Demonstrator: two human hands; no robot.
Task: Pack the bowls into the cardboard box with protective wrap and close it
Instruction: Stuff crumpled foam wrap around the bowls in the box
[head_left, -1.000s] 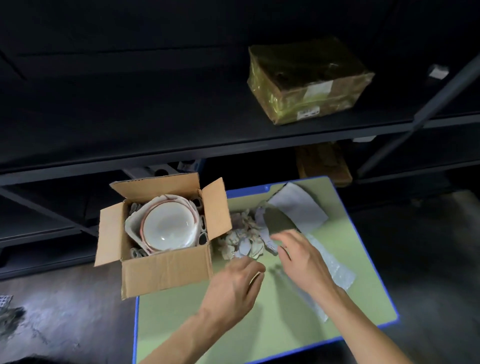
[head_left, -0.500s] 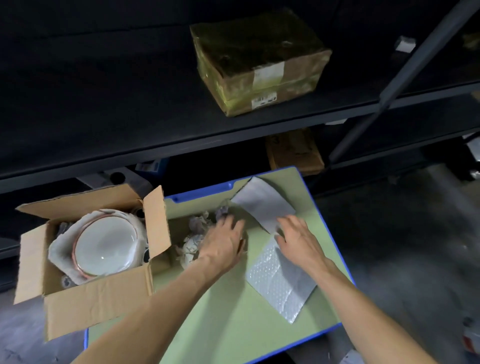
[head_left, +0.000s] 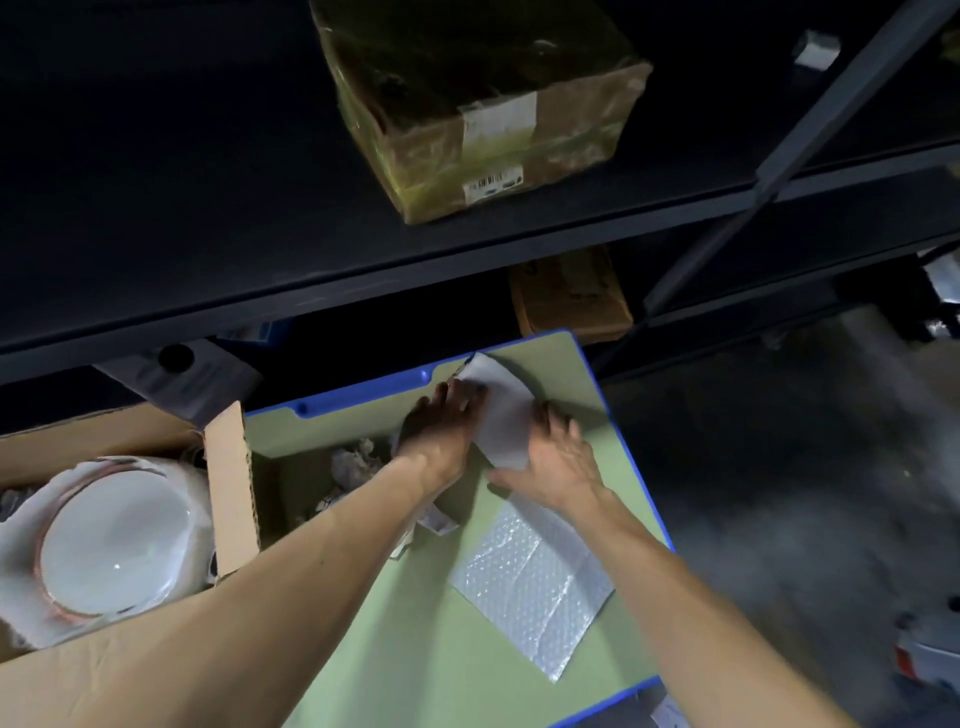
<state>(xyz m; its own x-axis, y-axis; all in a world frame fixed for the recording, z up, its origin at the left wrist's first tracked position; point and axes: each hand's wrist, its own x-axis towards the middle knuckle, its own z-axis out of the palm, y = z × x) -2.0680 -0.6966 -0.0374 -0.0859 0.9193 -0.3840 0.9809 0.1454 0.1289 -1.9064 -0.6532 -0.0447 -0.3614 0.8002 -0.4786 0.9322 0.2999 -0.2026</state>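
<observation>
The left hand (head_left: 441, 431) lies palm down on the green table (head_left: 415, 649), fingers nearly straight and pointing to 1 o'clock, its fingertips on the left edge of a grey sheet of wrap (head_left: 498, 415). It presses the sheet and grips nothing. The right hand (head_left: 553, 462) is also flat and spread open, lying on the sheet's right and lower edge, its thumb pointing to 9 o'clock along the bottom of the sheet. Its fingers are blurred, so I cannot tell how firmly they press. The grey sheet lies between the two hands, at 12 o'clock on the table, one corner reaching the blue rim.

One sheet of bubble wrap (head_left: 535, 577) lies flat at 5 o'clock from the right hand, partly under that forearm.

One heap of crumpled paper (head_left: 358, 462) sits at 9 o'clock from the left hand, partly under that forearm.

One cardboard box (head_left: 228, 493) stands open at 9 o'clock on the table, flaps up. One white bowl (head_left: 114, 540) with a reddish rim shows in it, upright, nested in white wrap.

Two brown parcels are in view: one taped parcel (head_left: 483, 104) on the dark shelf (head_left: 156, 208) at 12 o'clock, one smaller parcel (head_left: 571, 296) below that shelf.
</observation>
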